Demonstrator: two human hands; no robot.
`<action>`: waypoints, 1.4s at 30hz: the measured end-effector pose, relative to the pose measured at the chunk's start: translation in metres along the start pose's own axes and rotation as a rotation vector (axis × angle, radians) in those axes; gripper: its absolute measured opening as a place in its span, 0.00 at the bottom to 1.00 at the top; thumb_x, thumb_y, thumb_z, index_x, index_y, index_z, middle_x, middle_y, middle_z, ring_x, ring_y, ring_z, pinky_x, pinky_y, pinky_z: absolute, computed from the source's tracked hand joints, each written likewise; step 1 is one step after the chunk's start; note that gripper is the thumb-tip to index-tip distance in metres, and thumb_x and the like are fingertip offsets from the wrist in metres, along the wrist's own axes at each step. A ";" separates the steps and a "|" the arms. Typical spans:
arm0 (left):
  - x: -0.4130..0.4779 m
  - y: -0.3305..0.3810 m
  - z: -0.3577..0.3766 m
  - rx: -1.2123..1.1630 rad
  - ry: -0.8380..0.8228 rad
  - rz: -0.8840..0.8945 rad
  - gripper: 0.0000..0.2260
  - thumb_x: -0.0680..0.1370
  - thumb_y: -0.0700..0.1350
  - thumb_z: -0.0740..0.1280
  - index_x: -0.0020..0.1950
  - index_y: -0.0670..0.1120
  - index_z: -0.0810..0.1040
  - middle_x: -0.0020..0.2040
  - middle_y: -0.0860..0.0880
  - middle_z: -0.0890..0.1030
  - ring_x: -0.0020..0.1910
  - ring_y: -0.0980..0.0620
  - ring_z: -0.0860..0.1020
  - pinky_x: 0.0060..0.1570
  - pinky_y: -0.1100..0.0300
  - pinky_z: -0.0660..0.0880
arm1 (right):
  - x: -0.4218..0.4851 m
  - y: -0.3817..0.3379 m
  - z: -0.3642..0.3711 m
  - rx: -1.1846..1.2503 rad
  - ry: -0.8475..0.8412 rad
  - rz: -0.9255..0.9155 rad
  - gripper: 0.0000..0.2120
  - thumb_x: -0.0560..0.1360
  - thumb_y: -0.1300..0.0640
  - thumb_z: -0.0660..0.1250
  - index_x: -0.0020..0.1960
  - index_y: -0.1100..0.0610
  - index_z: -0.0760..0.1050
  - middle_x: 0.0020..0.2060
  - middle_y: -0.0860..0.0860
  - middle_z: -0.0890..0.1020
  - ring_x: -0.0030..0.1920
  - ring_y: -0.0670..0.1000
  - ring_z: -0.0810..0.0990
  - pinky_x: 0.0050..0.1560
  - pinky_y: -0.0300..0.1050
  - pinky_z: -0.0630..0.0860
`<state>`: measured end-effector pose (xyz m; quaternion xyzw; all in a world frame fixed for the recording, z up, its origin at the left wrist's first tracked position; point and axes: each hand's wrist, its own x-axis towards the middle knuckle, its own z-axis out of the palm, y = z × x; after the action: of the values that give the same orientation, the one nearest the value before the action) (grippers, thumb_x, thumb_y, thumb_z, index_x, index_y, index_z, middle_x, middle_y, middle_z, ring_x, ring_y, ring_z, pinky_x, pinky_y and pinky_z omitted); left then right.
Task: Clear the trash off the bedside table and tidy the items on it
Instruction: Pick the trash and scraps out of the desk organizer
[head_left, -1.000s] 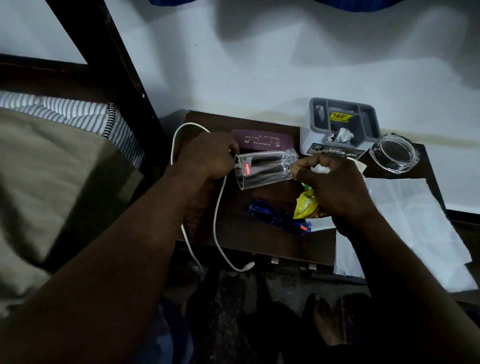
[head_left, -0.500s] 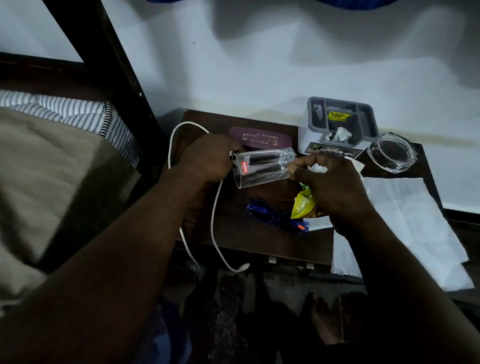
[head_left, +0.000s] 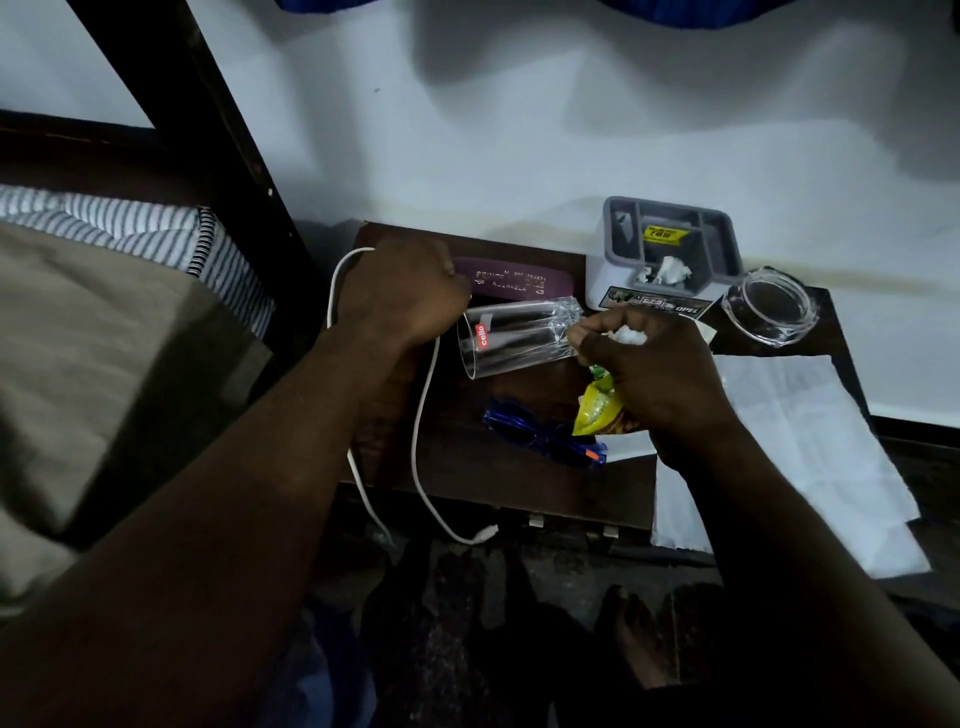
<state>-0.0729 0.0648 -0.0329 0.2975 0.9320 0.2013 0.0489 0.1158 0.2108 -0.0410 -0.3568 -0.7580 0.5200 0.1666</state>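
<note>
The left hand (head_left: 402, 293) is covering the near end of the purple case (head_left: 519, 283). Its curled fingers are lying out of sight, so any grip on the glass (head_left: 514, 338) is not showing. The right hand (head_left: 654, 369) is curling round a white wad (head_left: 631, 336), hiding most of it and the top of the yellow wrapper (head_left: 597, 410). The case's print is blurring beyond reading.
</note>
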 end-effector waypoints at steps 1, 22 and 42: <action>-0.001 0.003 -0.002 -0.032 0.023 -0.021 0.16 0.76 0.53 0.61 0.48 0.45 0.83 0.52 0.42 0.84 0.54 0.39 0.81 0.51 0.54 0.77 | 0.000 -0.001 0.000 0.002 0.005 0.004 0.01 0.75 0.54 0.77 0.44 0.50 0.86 0.33 0.48 0.87 0.36 0.46 0.85 0.44 0.47 0.82; -0.039 0.094 0.024 -0.993 -0.386 0.195 0.10 0.82 0.50 0.69 0.44 0.49 0.73 0.35 0.51 0.77 0.32 0.54 0.75 0.32 0.59 0.71 | 0.007 -0.020 -0.033 0.331 0.616 0.119 0.33 0.81 0.35 0.60 0.24 0.54 0.73 0.21 0.48 0.73 0.32 0.55 0.71 0.40 0.53 0.69; -0.060 0.145 0.064 -0.728 -0.094 0.294 0.03 0.80 0.39 0.67 0.47 0.42 0.77 0.40 0.47 0.81 0.39 0.53 0.78 0.36 0.57 0.70 | -0.006 0.000 -0.015 0.274 0.263 0.103 0.17 0.80 0.43 0.61 0.35 0.45 0.78 0.40 0.48 0.82 0.47 0.54 0.81 0.57 0.60 0.79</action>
<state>0.0676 0.1603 -0.0344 0.3997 0.7439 0.5097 0.1645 0.1298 0.2165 -0.0342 -0.4340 -0.6325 0.5750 0.2845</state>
